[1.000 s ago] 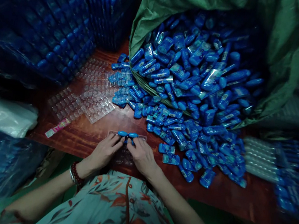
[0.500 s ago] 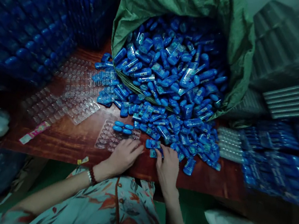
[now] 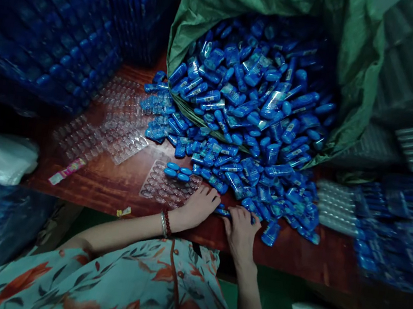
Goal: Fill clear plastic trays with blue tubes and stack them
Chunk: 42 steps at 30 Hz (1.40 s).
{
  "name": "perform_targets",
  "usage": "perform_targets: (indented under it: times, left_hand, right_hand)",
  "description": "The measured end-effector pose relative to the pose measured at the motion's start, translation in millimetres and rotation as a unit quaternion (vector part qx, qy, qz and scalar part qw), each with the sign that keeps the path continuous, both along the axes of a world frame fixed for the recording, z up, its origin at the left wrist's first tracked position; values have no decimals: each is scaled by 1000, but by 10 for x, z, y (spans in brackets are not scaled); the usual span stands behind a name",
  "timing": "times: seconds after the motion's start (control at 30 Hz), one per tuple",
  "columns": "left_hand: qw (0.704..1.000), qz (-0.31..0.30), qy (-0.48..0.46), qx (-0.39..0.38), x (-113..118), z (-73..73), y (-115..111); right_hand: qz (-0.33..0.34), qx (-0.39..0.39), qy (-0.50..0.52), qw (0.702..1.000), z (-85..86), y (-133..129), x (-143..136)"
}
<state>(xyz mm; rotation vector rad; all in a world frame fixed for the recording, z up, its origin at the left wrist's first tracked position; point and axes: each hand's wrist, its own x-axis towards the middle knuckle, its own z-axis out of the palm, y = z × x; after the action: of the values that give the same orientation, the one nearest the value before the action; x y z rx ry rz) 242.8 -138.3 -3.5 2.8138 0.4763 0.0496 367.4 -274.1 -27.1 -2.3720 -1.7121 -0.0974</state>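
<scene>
My left hand (image 3: 200,208) is closed, its fingertips pressed on small blue packets (image 3: 223,211) near the table's front edge. From the other side my right hand (image 3: 242,229) grips the same packets with bent fingers. The fingers hide most of them, so how many are held cannot be made out. Just left of my left hand lies a clear plastic blister tray (image 3: 152,182) with rows of oval pockets. Several blue oval packets (image 3: 177,172) sit together at its far edge. A heap of shiny blue packets (image 3: 242,173) spreads right beyond my hands.
A green sack (image 3: 361,69) lies open at the back, spilling blue packets. More clear trays (image 3: 130,140) and a pink-and-white strip (image 3: 66,171) lie left. Stacks of filled blue trays (image 3: 135,12) rise at the left; grey-white trays (image 3: 337,206) and blue bundles (image 3: 392,241) stand right.
My left hand has moved right, away from the tray, to the packets by my right hand. The hands are now closer together, over packets that showed more plainly before. The view has shifted slightly.
</scene>
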Motion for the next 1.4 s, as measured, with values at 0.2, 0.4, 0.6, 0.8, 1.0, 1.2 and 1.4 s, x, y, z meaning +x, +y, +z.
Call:
perform_targets:
  times: [0.2,0.4,0.6,0.8,1.0,1.2,1.4]
  left_hand:
    - [977,126,-54,-162,-803,224,208]
    - [961,213,-111,-134,-1357,146,514]
    - [955,179,-223,-77,-1349,-52,598]
    - [963,108,-246,-30,-1398,-213,642]
    - [979,21,-201,13,-1364,-156,740]
    - [977,50,-173,114,-1326,-95,751]
    - [960,45,-270,65,-1109,-135,436]
  right_hand:
    - [11,96,169,981,150,59,-167]
    - [109,91,263,954,214,643,-531]
    - [206,42,147,967,219,970,-616]
    - [225,-14,62,972,339,1055,-644]
    - [213,-43,53,975,335,1116,-774]
    - [135,37,79,987,174,903,-853]
    - [-120,102,79,984,184,105,-339]
